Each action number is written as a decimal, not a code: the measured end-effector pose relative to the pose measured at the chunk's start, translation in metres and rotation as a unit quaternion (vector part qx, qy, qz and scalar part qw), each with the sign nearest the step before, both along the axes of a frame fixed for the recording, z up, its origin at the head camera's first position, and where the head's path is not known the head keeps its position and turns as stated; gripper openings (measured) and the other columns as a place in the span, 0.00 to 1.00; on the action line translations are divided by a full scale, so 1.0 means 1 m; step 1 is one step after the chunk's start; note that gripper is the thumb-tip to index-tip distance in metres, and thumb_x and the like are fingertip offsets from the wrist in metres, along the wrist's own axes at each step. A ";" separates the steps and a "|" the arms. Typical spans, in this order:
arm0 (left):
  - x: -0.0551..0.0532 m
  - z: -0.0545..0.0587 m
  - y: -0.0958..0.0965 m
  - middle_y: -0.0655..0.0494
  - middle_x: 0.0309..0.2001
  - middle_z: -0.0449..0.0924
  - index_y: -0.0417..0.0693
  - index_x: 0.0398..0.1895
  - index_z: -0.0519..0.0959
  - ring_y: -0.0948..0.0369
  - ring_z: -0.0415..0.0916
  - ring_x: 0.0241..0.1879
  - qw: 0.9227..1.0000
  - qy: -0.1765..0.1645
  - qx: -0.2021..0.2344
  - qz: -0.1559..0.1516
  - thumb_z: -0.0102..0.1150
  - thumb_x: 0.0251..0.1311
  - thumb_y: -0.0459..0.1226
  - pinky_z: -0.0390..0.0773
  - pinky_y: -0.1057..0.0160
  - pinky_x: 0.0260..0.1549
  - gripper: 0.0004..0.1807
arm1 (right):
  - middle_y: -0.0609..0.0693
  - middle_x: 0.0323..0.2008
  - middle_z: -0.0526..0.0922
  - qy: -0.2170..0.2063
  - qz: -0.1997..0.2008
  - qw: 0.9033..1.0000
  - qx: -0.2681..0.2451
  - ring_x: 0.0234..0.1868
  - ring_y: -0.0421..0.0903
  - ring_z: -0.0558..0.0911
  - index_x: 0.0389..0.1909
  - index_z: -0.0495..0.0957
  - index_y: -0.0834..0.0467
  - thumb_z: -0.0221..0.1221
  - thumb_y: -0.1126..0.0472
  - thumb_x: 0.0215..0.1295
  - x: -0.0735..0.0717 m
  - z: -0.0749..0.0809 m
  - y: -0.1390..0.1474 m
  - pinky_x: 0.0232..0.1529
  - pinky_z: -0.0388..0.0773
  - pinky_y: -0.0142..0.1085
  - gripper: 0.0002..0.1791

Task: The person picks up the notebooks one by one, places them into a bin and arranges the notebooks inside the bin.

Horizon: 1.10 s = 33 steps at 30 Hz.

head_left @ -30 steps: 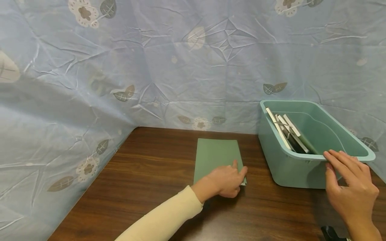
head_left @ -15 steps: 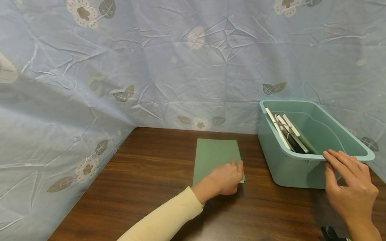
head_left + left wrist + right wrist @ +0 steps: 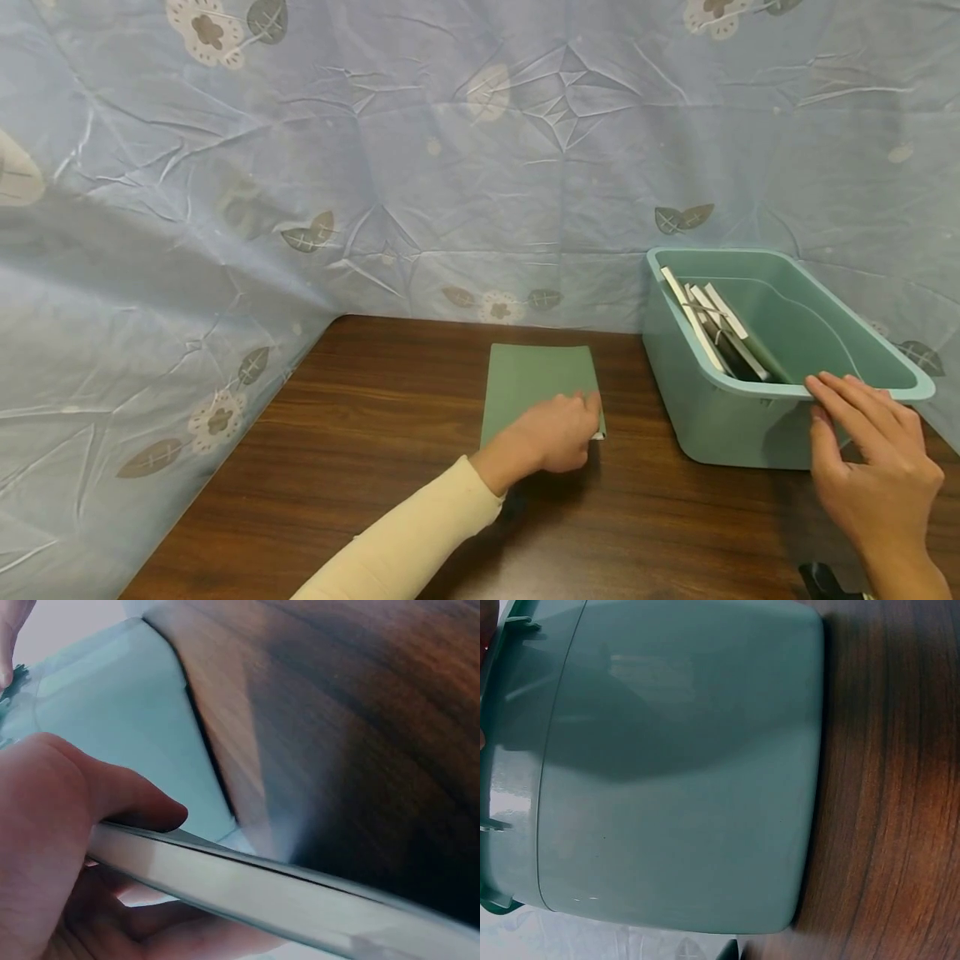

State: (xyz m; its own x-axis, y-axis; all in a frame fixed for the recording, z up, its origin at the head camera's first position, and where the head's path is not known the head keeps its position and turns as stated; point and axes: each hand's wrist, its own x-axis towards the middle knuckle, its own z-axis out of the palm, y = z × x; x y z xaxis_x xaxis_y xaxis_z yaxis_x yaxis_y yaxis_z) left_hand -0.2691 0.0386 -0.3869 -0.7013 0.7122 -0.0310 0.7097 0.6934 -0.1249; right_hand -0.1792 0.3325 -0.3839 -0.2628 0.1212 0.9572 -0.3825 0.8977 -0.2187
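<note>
A green-covered book (image 3: 540, 375) lies on the table, its near right corner a little raised. My left hand (image 3: 553, 429) pinches that corner. In the left wrist view the thumb presses one cover of the book (image 3: 247, 881) and curled fingers lie against the other, with the pale page edges between them. At the right stands a green plastic bin (image 3: 738, 429). My right hand (image 3: 873, 458) holds its near rim, fingers over the top and thumb outside below the edge. The right wrist view mostly shows the bin's outer wall (image 3: 675, 795).
Several books (image 3: 723, 333) lean on edge along the bin's left inner wall. A patterned cloth (image 3: 450, 167) hangs behind and left of the brown wood-grain table (image 3: 360, 433). Something black (image 3: 821, 581) is by my right wrist.
My left hand has moved slightly away from me, and its extended fingers have drawn in round the book's corner. The near edge of the book has risen. My right hand stays at the bin's rim.
</note>
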 end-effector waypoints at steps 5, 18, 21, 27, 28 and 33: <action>0.001 0.006 -0.003 0.52 0.40 0.79 0.38 0.57 0.69 0.61 0.81 0.31 1.000 0.006 0.022 0.002 0.59 0.62 0.37 0.78 0.69 0.22 0.22 | 0.58 0.49 0.87 0.002 0.002 1.000 0.002 0.59 0.52 0.81 0.46 0.86 0.61 0.57 0.61 0.68 0.000 0.000 0.000 0.69 0.67 0.33 0.14; 0.000 0.033 -0.017 0.59 0.26 0.80 0.50 0.33 0.73 0.59 0.78 0.21 0.993 0.099 0.055 0.034 0.58 0.57 0.36 0.77 0.58 0.15 0.04 | 0.58 0.49 0.87 0.009 0.008 1.000 -0.001 0.60 0.50 0.81 0.46 0.86 0.61 0.57 0.61 0.68 0.001 0.003 -0.003 0.69 0.67 0.33 0.14; 0.001 0.043 -0.020 0.62 0.21 0.75 0.52 0.29 0.72 0.62 0.73 0.17 0.988 0.132 0.071 0.045 0.58 0.56 0.35 0.73 0.59 0.12 0.04 | 0.58 0.49 0.87 0.010 0.007 1.000 -0.001 0.60 0.50 0.81 0.47 0.86 0.61 0.57 0.61 0.68 0.001 0.003 -0.003 0.69 0.67 0.33 0.14; 0.000 0.060 -0.029 0.64 0.16 0.55 0.52 0.23 0.68 0.66 0.54 0.15 0.967 0.219 0.113 0.069 0.59 0.52 0.32 0.62 0.66 0.09 0.10 | 0.58 0.49 0.86 0.008 0.005 1.000 0.003 0.59 0.53 0.81 0.47 0.86 0.60 0.57 0.60 0.68 0.000 0.003 -0.001 0.69 0.67 0.34 0.14; -0.001 0.062 -0.030 0.64 0.16 0.53 0.52 0.22 0.68 0.66 0.52 0.16 0.962 0.236 0.121 0.070 0.60 0.51 0.32 0.62 0.66 0.09 0.10 | 0.58 0.49 0.86 0.008 0.005 1.000 0.004 0.59 0.53 0.81 0.47 0.86 0.60 0.57 0.60 0.68 0.000 0.003 -0.001 0.69 0.67 0.34 0.14; -0.005 0.071 -0.038 0.63 0.17 0.59 0.52 0.24 0.69 0.64 0.54 0.16 0.944 0.284 0.157 0.062 0.62 0.48 0.31 0.64 0.65 0.09 0.10 | 0.57 0.49 0.87 0.013 0.006 1.000 0.001 0.60 0.50 0.81 0.47 0.87 0.60 0.57 0.61 0.68 0.000 0.003 -0.004 0.69 0.67 0.33 0.14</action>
State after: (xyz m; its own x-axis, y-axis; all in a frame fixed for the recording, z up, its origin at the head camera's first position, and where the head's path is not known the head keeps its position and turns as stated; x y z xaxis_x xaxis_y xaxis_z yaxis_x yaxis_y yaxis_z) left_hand -0.2744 0.0010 -0.3156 -0.6200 0.5352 0.5737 0.5012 0.8327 -0.2353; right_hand -0.1788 0.3285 -0.3806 -0.2388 0.1161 0.9641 -0.3980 0.8939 -0.2062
